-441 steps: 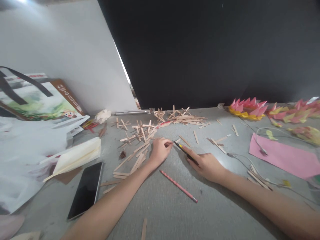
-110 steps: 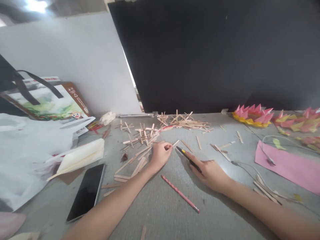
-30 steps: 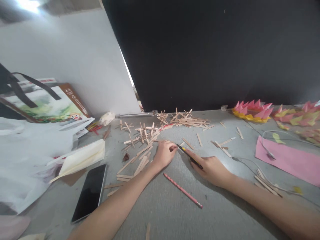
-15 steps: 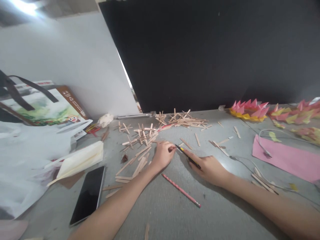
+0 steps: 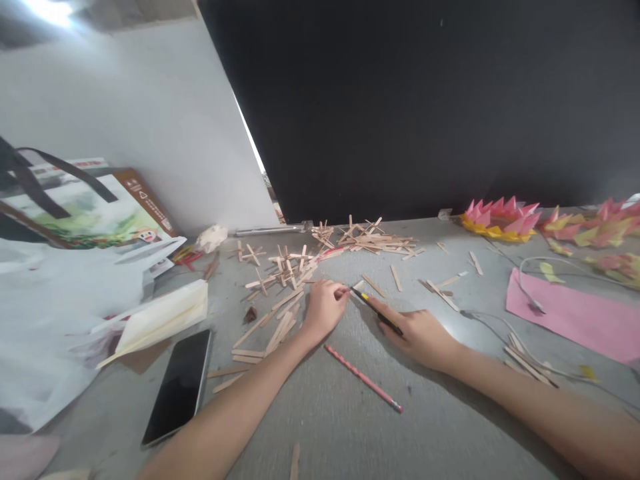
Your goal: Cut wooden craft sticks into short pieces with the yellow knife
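Note:
My right hand (image 5: 423,337) grips a black and yellow craft knife (image 5: 377,312), its tip pointing up and left. That tip is close by the fingers of my left hand (image 5: 326,305), which are pinched together on the table. Whatever sits between my left fingertips is too small or too hidden to make out. Loose wooden craft sticks (image 5: 283,330) lie beside and under my left wrist. Between my forearms rests a pink pencil (image 5: 363,379). Short stick pieces (image 5: 374,287) lie just beyond the knife.
A heap of wooden sticks (image 5: 375,239) lies at the back. To the left are a phone (image 5: 177,387), folded cream paper (image 5: 160,319) and a printed bag (image 5: 95,207). On the right are pink paper (image 5: 575,320), a white cable (image 5: 523,283) and a folded-paper ring (image 5: 500,220).
Both hands stay in nearly the same place, with the knife still by the left fingertips. The whole view has shifted very slightly.

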Available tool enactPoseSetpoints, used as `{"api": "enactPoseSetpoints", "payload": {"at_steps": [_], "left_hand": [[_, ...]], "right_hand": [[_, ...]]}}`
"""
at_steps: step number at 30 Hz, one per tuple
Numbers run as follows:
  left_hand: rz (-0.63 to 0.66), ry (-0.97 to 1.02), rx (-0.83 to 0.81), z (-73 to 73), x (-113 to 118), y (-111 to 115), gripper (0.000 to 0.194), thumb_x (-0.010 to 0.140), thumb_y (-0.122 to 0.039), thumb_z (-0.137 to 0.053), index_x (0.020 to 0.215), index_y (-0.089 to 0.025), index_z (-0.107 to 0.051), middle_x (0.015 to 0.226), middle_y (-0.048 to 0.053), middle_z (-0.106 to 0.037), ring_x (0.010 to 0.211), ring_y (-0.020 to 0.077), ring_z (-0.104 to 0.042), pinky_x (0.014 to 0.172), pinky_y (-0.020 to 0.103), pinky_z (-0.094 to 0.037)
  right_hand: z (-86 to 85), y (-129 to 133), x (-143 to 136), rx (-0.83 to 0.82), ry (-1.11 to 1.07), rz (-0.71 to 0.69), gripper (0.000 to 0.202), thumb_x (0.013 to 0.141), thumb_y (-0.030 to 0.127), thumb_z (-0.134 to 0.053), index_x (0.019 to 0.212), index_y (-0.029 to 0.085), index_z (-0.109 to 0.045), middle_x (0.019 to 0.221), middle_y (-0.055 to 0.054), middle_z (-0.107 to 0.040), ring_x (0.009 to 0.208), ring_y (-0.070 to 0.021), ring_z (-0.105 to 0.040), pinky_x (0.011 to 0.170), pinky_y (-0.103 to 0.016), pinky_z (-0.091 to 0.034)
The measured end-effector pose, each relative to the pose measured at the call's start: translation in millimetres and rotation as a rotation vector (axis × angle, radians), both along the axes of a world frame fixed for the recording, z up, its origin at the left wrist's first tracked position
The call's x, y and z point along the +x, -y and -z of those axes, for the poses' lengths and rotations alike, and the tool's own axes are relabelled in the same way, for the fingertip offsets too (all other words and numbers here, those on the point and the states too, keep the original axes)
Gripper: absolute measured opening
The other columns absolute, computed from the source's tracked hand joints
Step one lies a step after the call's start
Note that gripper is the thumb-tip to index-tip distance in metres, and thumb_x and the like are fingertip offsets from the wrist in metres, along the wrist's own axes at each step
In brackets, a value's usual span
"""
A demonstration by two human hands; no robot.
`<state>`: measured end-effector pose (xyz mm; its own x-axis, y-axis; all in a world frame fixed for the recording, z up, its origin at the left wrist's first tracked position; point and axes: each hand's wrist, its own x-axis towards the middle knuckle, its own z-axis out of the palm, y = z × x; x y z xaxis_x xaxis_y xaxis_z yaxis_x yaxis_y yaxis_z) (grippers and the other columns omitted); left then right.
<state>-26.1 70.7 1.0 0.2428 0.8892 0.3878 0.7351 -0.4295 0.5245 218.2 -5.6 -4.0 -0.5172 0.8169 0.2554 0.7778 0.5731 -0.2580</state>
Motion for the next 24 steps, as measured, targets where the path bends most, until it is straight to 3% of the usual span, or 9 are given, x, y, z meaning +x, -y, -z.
{"api": "enactPoseSetpoints", "payload": {"at_steps": [2, 7, 11, 13, 18, 22, 24], "left_hand": [[0.006, 0.017, -0.012, -0.3, -0.4, -0.3, 0.011, 0.085, -0.011, -0.076, 0.078, -0.020, -0.077, 0.077, 0.002, -0.074, 0.075, 0.0174, -0.065, 0.078, 0.031, -0.044], [0.070, -0.058, 0.043, -0.3, 0.9, 1.1, 0.011, 0.085, -0.011, -0.077, 0.079, -0.021, -0.077, 0.078, 0.002, -0.075, 0.085, 0.0197, -0.067, 0.093, 0.036, -0.042], [-0.021, 0.007, -0.014, -0.2, 0.1, 0.2, 0.011, 0.086, -0.013, -0.076, 0.078, -0.020, -0.077, 0.077, 0.002, -0.075, 0.076, 0.0178, -0.066, 0.083, 0.033, -0.044], [0.008, 0.015, -0.019, -0.8, -0.4, 0.1, 0.011, 0.086, -0.012, -0.075, 0.079, -0.020, -0.077, 0.078, 0.002, -0.076, 0.077, 0.0177, -0.066, 0.082, 0.032, -0.044], [0.072, -0.046, 0.016, -2.4, 1.0, 2.1, 0.011, 0.086, -0.014, -0.075, 0.078, -0.021, -0.077, 0.078, 0.002, -0.075, 0.084, 0.0195, -0.067, 0.095, 0.037, -0.042], [-0.011, 0.041, -0.043, -0.5, 0.4, 0.1, 0.010, 0.086, -0.014, -0.075, 0.079, -0.020, -0.078, 0.077, 0.003, -0.075, 0.076, 0.0181, -0.067, 0.081, 0.032, -0.046], [-0.012, 0.034, -0.042, 0.5, -0.5, -0.7, 0.009, 0.086, -0.015, -0.075, 0.080, -0.020, -0.078, 0.080, 0.004, -0.076, 0.078, 0.0185, -0.067, 0.084, 0.033, -0.046]], "right_hand": [[0.2, -0.2, 0.1, -0.001, -0.003, -0.004, 0.059, 0.108, 0.031, -0.043, 0.166, 0.027, -0.032, 0.080, -0.003, -0.080, 0.058, -0.0181, -0.072, 0.053, -0.026, -0.034], [0.0, -1.0, -0.1, 0.015, -0.016, -0.010, 0.059, 0.108, 0.031, -0.042, 0.166, 0.025, -0.033, 0.079, -0.003, -0.079, 0.057, -0.0180, -0.070, 0.053, -0.026, -0.034], [-0.3, -0.5, -0.2, 0.006, -0.018, -0.008, 0.058, 0.108, 0.033, -0.041, 0.165, 0.025, -0.034, 0.078, -0.003, -0.079, 0.056, -0.0171, -0.070, 0.053, -0.026, -0.034], [-0.4, -0.1, -0.2, 0.007, -0.021, -0.014, 0.058, 0.108, 0.033, -0.040, 0.165, 0.025, -0.034, 0.078, -0.003, -0.079, 0.056, -0.0166, -0.070, 0.053, -0.026, -0.034], [-0.2, 0.5, -0.1, 0.018, -0.010, -0.004, 0.058, 0.108, 0.032, -0.039, 0.165, 0.026, -0.033, 0.078, -0.002, -0.079, 0.055, -0.0164, -0.070, 0.052, -0.025, -0.035], [0.7, 0.6, 0.8, 0.007, -0.021, -0.007, 0.058, 0.108, 0.032, -0.040, 0.165, 0.027, -0.033, 0.080, -0.002, -0.080, 0.057, -0.0167, -0.071, 0.052, -0.025, -0.036], [0.6, 0.5, 1.0, 0.004, -0.023, -0.010, 0.058, 0.108, 0.032, -0.040, 0.165, 0.026, -0.033, 0.078, -0.003, -0.079, 0.056, -0.0170, -0.071, 0.052, -0.025, -0.036]]}}
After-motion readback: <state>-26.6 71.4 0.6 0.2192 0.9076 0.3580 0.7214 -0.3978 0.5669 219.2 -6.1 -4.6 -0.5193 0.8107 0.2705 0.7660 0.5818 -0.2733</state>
